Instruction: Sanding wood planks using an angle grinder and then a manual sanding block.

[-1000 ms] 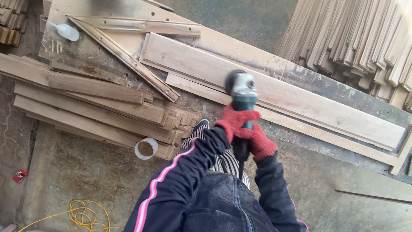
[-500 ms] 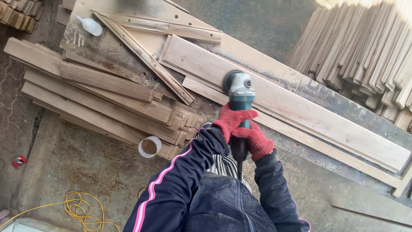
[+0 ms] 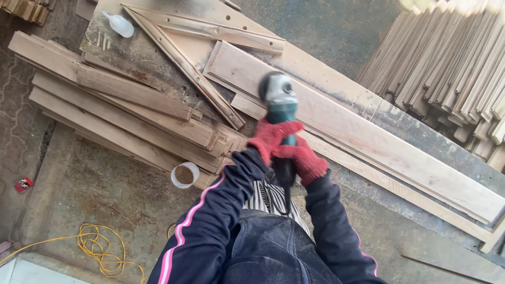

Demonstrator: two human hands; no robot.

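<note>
Both my hands wear red knit gloves and grip a teal and grey angle grinder [image 3: 279, 102]. My left hand [image 3: 269, 138] wraps the body just behind the head. My right hand [image 3: 304, 161] holds the dark rear handle. The grinder's head rests on the near end of a long pale wooden board [image 3: 379, 139] lying across a worn workbench [image 3: 131, 58]. Its disc is blurred.
A stack of wooden strips [image 3: 126, 118] lies left of the grinder, with a roll of tape [image 3: 185, 174] at its front. A white squeeze bottle [image 3: 119, 24] sits on the bench. Many planks [image 3: 452, 68] lean at the right. A yellow cord [image 3: 100, 252] lies on the floor.
The grinder and both hands have slid left along the board toward its near end. The view has shifted a little as well.
</note>
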